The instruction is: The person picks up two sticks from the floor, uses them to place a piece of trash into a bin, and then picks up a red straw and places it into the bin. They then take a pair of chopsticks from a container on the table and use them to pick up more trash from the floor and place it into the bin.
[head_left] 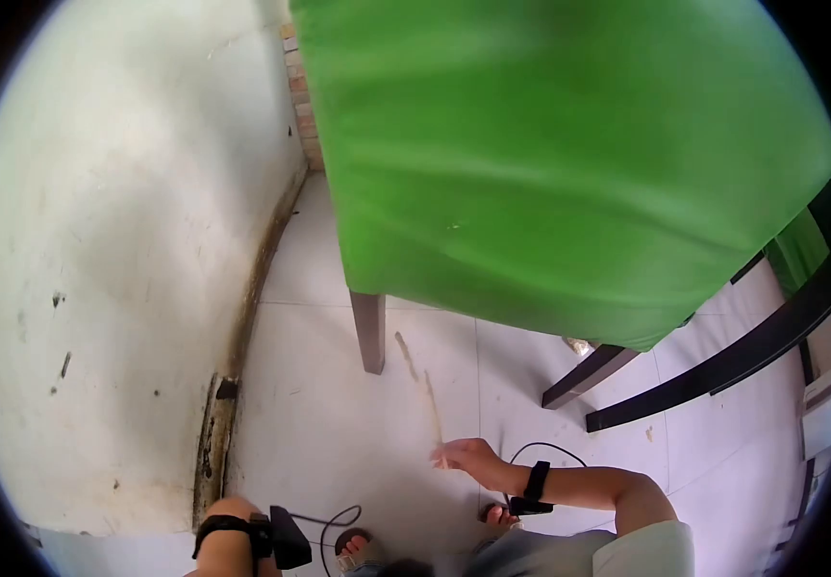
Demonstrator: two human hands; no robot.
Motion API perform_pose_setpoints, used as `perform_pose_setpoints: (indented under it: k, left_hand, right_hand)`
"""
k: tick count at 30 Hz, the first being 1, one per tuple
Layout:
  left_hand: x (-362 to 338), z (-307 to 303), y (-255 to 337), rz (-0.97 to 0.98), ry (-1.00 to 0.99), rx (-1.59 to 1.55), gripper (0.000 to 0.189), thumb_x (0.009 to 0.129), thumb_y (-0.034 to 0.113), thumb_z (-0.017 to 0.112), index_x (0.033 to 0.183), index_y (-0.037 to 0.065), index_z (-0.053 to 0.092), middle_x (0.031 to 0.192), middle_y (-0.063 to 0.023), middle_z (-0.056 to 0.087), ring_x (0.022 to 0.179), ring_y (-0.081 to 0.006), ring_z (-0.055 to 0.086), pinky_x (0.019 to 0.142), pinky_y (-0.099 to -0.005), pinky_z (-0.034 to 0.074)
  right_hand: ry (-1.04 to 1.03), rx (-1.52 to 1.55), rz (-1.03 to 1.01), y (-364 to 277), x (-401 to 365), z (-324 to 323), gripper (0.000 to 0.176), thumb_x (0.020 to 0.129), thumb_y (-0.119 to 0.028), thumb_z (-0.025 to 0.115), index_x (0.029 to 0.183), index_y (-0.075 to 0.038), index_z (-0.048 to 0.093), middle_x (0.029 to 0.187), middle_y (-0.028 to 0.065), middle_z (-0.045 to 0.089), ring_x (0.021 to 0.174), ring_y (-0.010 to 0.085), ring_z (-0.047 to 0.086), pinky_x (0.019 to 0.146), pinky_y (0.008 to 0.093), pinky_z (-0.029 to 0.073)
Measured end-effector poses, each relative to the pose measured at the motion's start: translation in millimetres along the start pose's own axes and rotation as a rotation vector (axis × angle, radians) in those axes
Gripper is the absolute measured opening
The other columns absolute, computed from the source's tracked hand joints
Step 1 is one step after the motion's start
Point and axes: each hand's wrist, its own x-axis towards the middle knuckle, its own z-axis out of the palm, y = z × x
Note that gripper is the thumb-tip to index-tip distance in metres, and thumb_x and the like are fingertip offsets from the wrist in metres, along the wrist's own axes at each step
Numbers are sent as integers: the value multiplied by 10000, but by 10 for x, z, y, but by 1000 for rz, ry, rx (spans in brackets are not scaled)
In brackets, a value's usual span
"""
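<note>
My right hand [471, 459] reaches down over the floor, its fingers closed round the near end of a thin tan stick [432, 406]. The stick slants up and left from the fingertips. Close to its far end lies a darker, short strip [405, 355], in line with it. At the bottom left, my left hand [233, 507] shows only as a rounded shape beyond the wrist strap, beside the wall's foot; its fingers are hidden.
A green cloth [569, 163] hangs over a table with dark legs [368, 332]. Left stands a stained white wall [137, 269]. A black curved chair leg [723, 375] is at right. Black cables [343, 512] run from both wrist devices near my sandalled feet [351, 548].
</note>
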Motion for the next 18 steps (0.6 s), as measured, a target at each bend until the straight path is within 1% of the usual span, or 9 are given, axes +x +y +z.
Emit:
perform_pose_setpoints:
  k: [2, 4, 6, 7, 9, 11, 12, 14, 18]
  left_hand:
    - [-396, -221, 305, -33, 37, 94, 473, 793, 179, 521, 1259, 162, 440, 1231, -49, 483, 1056, -141, 519, 918, -354, 410]
    - [-788, -295, 499, -1086, -408, 333, 277, 826, 106, 447, 1103, 96, 468, 1009, -125, 541, 813, -242, 548, 725, -361, 434]
    - [-1515, -128, 274, -2099, -582, 374, 229, 852, 94, 402, 1067, 54, 470, 879, -138, 567, 700, -281, 562, 625, -367, 446]
    - [-1956, -341, 516, -1980, -1197, 367, 199, 898, 155, 371, 1020, 53, 490, 778, -90, 570, 651, -183, 563, 596, -288, 438]
    - [-2244, -337, 719, -2016, -1500, 117, 264, 897, 199, 406, 1089, 28, 466, 870, -127, 574, 734, -247, 581, 648, -338, 472]
    - [-2446, -264, 833, -2541, -781, -122, 298, 910, 261, 398, 1078, 27, 475, 868, -106, 572, 748, -219, 587, 634, -314, 477]
    - [-2497, -221, 867, -2727, -364, -246, 320, 916, 292, 395, 1072, 26, 479, 868, -95, 571, 755, -205, 590, 627, -302, 480]
    - [-2525, -153, 823, -2710, -254, -290, 347, 913, 312, 405, 1071, 13, 487, 869, -77, 565, 745, -176, 581, 625, -284, 481]
    - [-2610, -142, 812, -2677, 49, -286, 341, 906, 296, 436, 1025, -15, 511, 849, -64, 561, 700, -147, 567, 622, -273, 484]
  right_hand:
    - [24, 23, -31, -34, -46, 48, 242, 843, -154, 515, 955, 49, 588, 922, 87, 602, 852, 156, 570, 827, 269, 446]
    - [85, 71, -90, -148, -108, 150, 240, 843, -155, 516, 958, 42, 590, 930, 80, 603, 867, 150, 563, 830, 269, 439]
    - [145, 83, -151, -195, -100, 173, 234, 844, -152, 513, 959, 37, 592, 937, 75, 604, 880, 145, 556, 828, 269, 431]
    - [172, 68, -194, -210, -47, 156, 229, 846, -148, 511, 958, 35, 592, 941, 73, 604, 885, 142, 552, 825, 268, 426]
    - [195, 65, -230, -277, 0, 181, 220, 849, -141, 504, 954, 30, 594, 948, 70, 605, 888, 135, 546, 818, 264, 416]
    - [193, 86, -208, -340, -22, 237, 211, 854, -135, 494, 948, 25, 595, 958, 66, 605, 884, 127, 540, 809, 258, 406]
    - [195, 83, -211, -328, -19, 251, 215, 857, -152, 495, 927, 19, 605, 911, 55, 603, 843, 119, 532, 767, 252, 405]
    - [199, 82, -216, -299, -8, 296, 234, 863, -187, 496, 885, 8, 624, 817, 31, 600, 763, 103, 514, 684, 241, 401]
    - [116, 78, -177, -381, -84, 396, 242, 868, -212, 498, 860, -2, 619, 746, 18, 579, 688, 92, 499, 641, 224, 399]
